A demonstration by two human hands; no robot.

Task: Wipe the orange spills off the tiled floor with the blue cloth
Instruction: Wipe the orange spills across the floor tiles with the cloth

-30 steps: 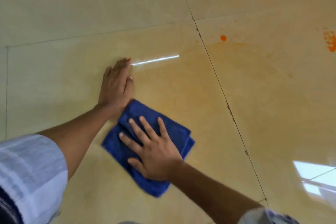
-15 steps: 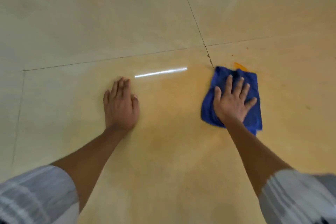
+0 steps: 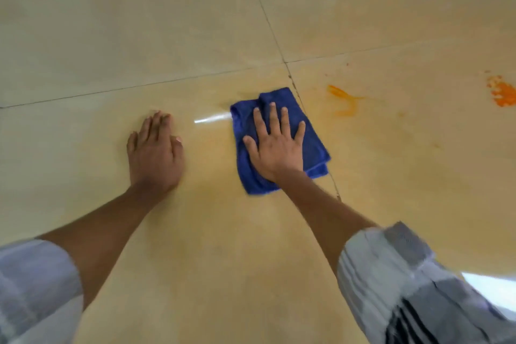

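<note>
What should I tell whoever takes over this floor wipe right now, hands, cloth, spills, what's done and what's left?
Left hand: flat on the tiled floor, bracing, holds nothing.
Right hand: fingers spread, pressing the folded blue cloth on the floor, left of the grout line.
Done: the tile around the hands shows only a faint orange haze.
Left: the orange smear right of the cloth and the orange patch at the far right edge.

My left hand (image 3: pixel 156 153) flat, palm down, fingers together, arm stretched forward, my right hand (image 3: pixel 275 145) flat, fingers spread, pressing down, both sleeves pushed up
</note>
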